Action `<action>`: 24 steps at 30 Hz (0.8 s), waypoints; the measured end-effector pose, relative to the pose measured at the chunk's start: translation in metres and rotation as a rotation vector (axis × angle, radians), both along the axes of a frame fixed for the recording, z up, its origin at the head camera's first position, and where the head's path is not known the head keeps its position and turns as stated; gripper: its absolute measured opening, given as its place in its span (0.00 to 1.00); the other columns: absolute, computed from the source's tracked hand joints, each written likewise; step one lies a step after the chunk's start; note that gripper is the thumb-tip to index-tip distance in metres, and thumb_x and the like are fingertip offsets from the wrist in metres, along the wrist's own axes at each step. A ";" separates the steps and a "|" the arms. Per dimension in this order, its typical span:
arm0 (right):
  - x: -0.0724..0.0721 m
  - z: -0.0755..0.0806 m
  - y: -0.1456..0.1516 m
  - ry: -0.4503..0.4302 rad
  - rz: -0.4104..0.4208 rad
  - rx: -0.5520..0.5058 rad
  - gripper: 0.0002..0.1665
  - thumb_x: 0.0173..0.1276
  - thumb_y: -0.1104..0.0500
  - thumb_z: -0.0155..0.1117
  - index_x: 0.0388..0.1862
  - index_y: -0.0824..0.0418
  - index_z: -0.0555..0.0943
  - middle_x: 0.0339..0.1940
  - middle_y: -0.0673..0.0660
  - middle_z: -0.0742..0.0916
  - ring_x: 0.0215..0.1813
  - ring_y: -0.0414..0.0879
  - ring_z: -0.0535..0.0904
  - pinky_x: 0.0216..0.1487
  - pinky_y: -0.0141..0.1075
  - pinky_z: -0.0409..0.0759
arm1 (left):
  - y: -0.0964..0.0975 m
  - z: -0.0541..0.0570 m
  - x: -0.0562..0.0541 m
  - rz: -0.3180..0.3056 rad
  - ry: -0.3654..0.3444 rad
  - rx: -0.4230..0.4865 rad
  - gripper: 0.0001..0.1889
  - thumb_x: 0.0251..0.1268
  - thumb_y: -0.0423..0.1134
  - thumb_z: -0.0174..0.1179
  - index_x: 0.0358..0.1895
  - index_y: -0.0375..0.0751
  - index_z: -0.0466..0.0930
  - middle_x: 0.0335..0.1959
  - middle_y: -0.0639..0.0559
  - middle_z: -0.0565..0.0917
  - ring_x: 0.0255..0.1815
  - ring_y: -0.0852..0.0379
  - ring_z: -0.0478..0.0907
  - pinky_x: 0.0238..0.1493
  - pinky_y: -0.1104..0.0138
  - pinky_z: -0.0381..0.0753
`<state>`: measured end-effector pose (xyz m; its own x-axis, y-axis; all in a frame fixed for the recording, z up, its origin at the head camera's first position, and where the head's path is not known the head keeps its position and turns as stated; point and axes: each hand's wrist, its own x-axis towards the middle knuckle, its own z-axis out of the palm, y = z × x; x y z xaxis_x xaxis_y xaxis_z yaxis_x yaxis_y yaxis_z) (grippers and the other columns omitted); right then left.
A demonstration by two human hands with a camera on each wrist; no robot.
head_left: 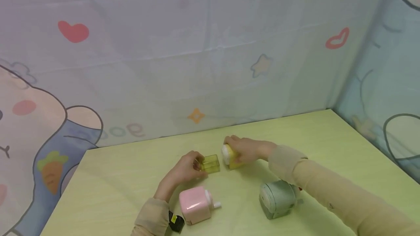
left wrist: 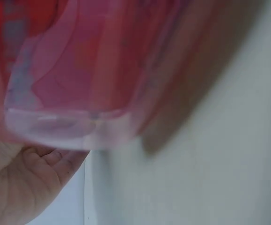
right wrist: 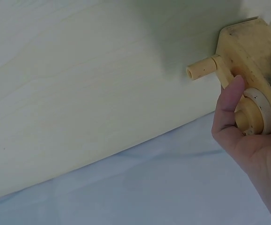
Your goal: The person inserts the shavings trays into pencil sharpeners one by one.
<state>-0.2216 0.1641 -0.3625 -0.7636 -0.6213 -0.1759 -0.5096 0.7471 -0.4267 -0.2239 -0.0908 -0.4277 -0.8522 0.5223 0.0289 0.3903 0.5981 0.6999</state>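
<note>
A clear yellow box (head_left: pixel 210 164), like a sharpener's shavings drawer, lies in the head view just above the table's middle. My left hand (head_left: pixel 187 168) has its thumb and fingers around the left end of that box. To the right, my right hand (head_left: pixel 247 149) grips a yellow crank pencil sharpener (head_left: pixel 233 157). In the right wrist view the sharpener's crank handle (right wrist: pixel 202 68) sticks out, and a finger (right wrist: pixel 229 101) curls beside its round knob. Close to the left forearm stands a pink crank sharpener (head_left: pixel 195 205), which fills much of the left wrist view and covers the left fingertips there.
A grey-green sharpener (head_left: pixel 278 199) stands below the right forearm. Beside the left sleeve is a small black object (head_left: pixel 176 223) with a yellow mark. The pale table (head_left: pixel 108 188) ends at a printed cloth backdrop (head_left: pixel 157 75), with another cloth on the right.
</note>
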 end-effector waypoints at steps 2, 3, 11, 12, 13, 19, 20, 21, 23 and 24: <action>0.000 0.000 -0.002 -0.001 -0.003 -0.005 0.29 0.60 0.66 0.67 0.56 0.59 0.63 0.49 0.57 0.74 0.43 0.49 0.76 0.50 0.45 0.77 | 0.001 0.000 0.000 -0.008 0.003 0.006 0.27 0.47 0.35 0.73 0.52 0.29 0.75 0.41 0.43 0.79 0.38 0.56 0.77 0.39 0.70 0.79; 0.000 0.000 -0.003 -0.003 -0.003 -0.007 0.29 0.60 0.66 0.67 0.56 0.59 0.63 0.49 0.57 0.74 0.43 0.49 0.76 0.50 0.44 0.77 | 0.002 0.000 0.000 -0.011 0.002 0.007 0.27 0.48 0.35 0.73 0.52 0.29 0.75 0.41 0.43 0.79 0.38 0.56 0.77 0.39 0.70 0.79; 0.002 0.000 -0.011 -0.035 -0.021 -0.011 0.29 0.62 0.64 0.67 0.57 0.58 0.63 0.49 0.56 0.74 0.43 0.48 0.75 0.50 0.44 0.77 | 0.003 -0.001 0.000 -0.012 0.002 0.001 0.27 0.48 0.35 0.73 0.52 0.29 0.75 0.42 0.43 0.79 0.38 0.56 0.77 0.38 0.71 0.79; 0.002 0.000 -0.012 -0.033 -0.021 -0.011 0.29 0.62 0.64 0.67 0.57 0.58 0.63 0.49 0.56 0.74 0.43 0.48 0.75 0.49 0.43 0.77 | 0.004 -0.001 0.000 -0.013 0.004 0.002 0.27 0.49 0.35 0.73 0.52 0.29 0.75 0.42 0.43 0.79 0.38 0.56 0.77 0.38 0.71 0.79; 0.001 0.000 -0.012 -0.029 -0.019 -0.011 0.29 0.62 0.64 0.67 0.57 0.58 0.63 0.48 0.56 0.74 0.43 0.48 0.75 0.49 0.43 0.77 | 0.004 0.000 0.000 -0.013 0.003 0.003 0.26 0.49 0.35 0.73 0.52 0.29 0.75 0.42 0.43 0.79 0.38 0.56 0.77 0.38 0.71 0.79; 0.000 -0.001 -0.013 -0.014 -0.016 -0.018 0.29 0.61 0.62 0.68 0.56 0.58 0.63 0.47 0.56 0.74 0.42 0.48 0.75 0.47 0.42 0.77 | 0.005 0.000 0.000 -0.019 0.009 0.005 0.26 0.49 0.35 0.73 0.51 0.29 0.75 0.41 0.44 0.79 0.37 0.57 0.77 0.37 0.71 0.78; 0.000 -0.001 -0.014 -0.013 -0.018 -0.018 0.29 0.61 0.62 0.69 0.56 0.58 0.63 0.47 0.56 0.74 0.42 0.48 0.75 0.47 0.42 0.77 | 0.005 0.000 -0.001 -0.021 0.010 0.005 0.26 0.49 0.35 0.73 0.51 0.29 0.75 0.41 0.44 0.79 0.37 0.57 0.77 0.37 0.71 0.78; 0.000 -0.001 -0.014 -0.014 -0.019 -0.018 0.29 0.61 0.61 0.69 0.56 0.58 0.63 0.46 0.56 0.74 0.42 0.48 0.75 0.47 0.42 0.77 | 0.005 0.000 -0.001 -0.023 0.013 0.005 0.26 0.49 0.35 0.73 0.51 0.29 0.75 0.40 0.44 0.79 0.37 0.57 0.77 0.37 0.71 0.78; 0.001 0.000 -0.015 -0.015 -0.020 -0.018 0.30 0.61 0.60 0.69 0.56 0.58 0.63 0.46 0.56 0.74 0.42 0.48 0.76 0.47 0.42 0.77 | 0.005 0.001 0.000 -0.026 0.016 0.007 0.26 0.48 0.35 0.73 0.51 0.29 0.75 0.40 0.44 0.79 0.37 0.57 0.77 0.36 0.71 0.78; 0.001 0.001 -0.015 -0.012 -0.016 -0.017 0.29 0.61 0.61 0.68 0.56 0.58 0.63 0.46 0.57 0.74 0.42 0.48 0.76 0.47 0.42 0.78 | 0.005 0.001 0.000 -0.026 0.015 0.007 0.26 0.48 0.35 0.73 0.51 0.29 0.75 0.40 0.44 0.79 0.37 0.57 0.77 0.37 0.71 0.78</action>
